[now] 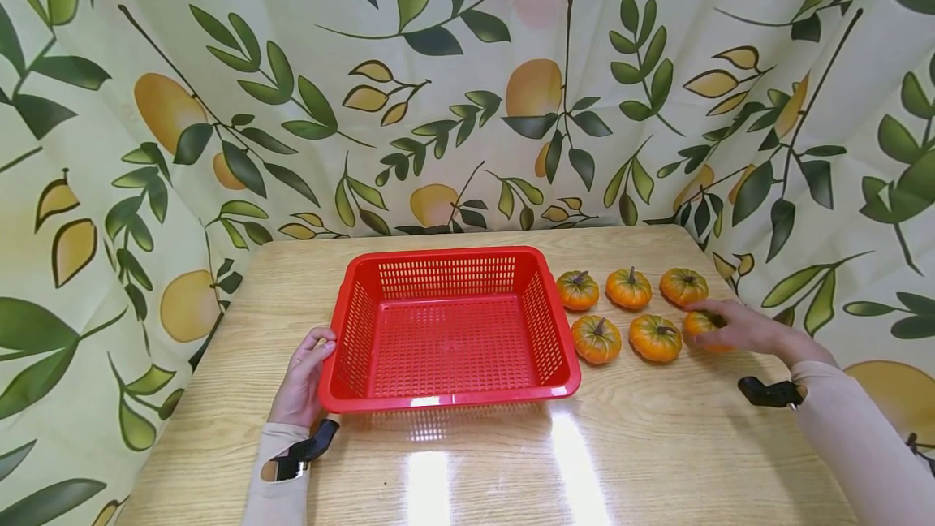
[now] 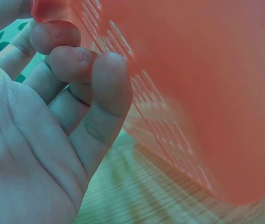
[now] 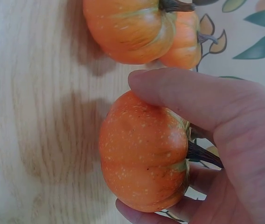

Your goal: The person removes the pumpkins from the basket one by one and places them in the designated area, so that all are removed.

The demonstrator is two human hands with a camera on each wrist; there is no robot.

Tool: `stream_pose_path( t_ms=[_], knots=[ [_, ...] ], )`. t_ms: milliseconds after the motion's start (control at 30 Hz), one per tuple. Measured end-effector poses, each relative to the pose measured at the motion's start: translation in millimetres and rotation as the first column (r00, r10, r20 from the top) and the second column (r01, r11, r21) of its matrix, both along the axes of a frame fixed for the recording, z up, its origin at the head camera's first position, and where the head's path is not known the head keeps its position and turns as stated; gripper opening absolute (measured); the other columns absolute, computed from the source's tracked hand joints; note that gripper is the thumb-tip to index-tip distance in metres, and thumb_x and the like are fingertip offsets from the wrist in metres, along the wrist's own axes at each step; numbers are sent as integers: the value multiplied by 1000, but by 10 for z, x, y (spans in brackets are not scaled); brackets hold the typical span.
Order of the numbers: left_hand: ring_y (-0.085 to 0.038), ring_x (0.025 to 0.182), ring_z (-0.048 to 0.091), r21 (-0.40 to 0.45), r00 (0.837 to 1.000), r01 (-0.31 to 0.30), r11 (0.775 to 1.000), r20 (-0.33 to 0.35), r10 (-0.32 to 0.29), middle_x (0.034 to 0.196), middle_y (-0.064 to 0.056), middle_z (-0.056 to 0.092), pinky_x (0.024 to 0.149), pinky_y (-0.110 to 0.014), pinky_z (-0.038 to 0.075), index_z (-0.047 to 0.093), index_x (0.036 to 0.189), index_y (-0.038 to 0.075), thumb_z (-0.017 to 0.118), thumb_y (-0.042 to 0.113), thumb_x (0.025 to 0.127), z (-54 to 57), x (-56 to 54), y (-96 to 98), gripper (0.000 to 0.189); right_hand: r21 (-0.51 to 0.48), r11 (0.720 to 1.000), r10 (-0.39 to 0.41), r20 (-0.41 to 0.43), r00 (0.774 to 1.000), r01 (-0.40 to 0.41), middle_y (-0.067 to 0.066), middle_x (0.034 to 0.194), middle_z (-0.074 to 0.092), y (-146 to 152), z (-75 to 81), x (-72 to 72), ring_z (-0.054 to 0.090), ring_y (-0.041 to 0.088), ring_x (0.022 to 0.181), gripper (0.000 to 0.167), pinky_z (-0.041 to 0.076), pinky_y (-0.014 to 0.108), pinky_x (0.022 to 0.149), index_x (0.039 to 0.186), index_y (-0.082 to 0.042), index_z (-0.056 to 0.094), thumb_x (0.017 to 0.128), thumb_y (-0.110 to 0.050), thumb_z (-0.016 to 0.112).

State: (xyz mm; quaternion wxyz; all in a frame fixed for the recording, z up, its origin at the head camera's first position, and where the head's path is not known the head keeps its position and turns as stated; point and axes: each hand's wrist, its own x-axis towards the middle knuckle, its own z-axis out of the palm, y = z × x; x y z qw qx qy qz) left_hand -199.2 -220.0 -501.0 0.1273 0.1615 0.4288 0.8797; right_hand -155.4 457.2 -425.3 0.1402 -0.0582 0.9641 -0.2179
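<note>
A red plastic basket [image 1: 450, 396] with slotted sides stands on the table. My left hand [image 1: 301, 380] holds its left rim, thumb on the outside near the edge. Up close in the left wrist view, the curled fingers [image 2: 109, 84] lie against the basket's wall [image 2: 202, 93]. To the right, my right hand [image 1: 748, 327] grips a small orange pumpkin [image 3: 142, 151] at the front right of a group, thumb on one side and fingers on the other. Its dark stem [image 3: 205, 154] points toward the palm.
Several more small pumpkins sit in two rows between the basket and my right hand, among them a front one [image 1: 655, 338] and a back one [image 1: 628, 288]. A leaf-and-fruit patterned cloth [image 1: 467, 104] hangs behind and beside the wooden table [image 1: 497, 469].
</note>
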Motion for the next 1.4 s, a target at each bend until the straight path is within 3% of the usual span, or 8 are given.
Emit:
stream_pose_path(
  t_ms=[500,800,1200,1400],
  knots=[
    [-15,91,73,-11,1000,-6,1000,26,6,101,-1,69,77,-29,63,63,109,19,35,5,107,14,-3,-14,31,53,999,14,-35,999,-12,38,126,60,-8,-66,13,59,47,110,59,49,64,91,131,7,58,86,-24,78],
    [-15,91,73,-7,1000,-3,1000,20,3,100,-1,69,77,-28,62,63,109,18,35,4,107,12,4,-8,32,77,996,42,-60,997,-37,32,118,65,-3,-99,23,61,33,98,58,51,46,84,128,8,60,83,-23,80],
    [-13,88,73,6,1000,-9,1000,25,9,97,0,70,74,-27,62,62,107,17,33,1,106,33,-8,14,33,82,997,0,-78,997,6,41,124,58,1,-114,82,58,52,110,65,49,65,90,131,11,57,82,-23,82],
    [-14,89,73,-22,999,-14,1000,39,15,98,0,70,75,-27,62,63,108,19,36,3,107,23,2,-1,31,78,997,10,-75,997,-4,41,127,57,-2,-106,97,55,56,116,65,47,68,93,132,12,56,84,-24,81]
  ],
)
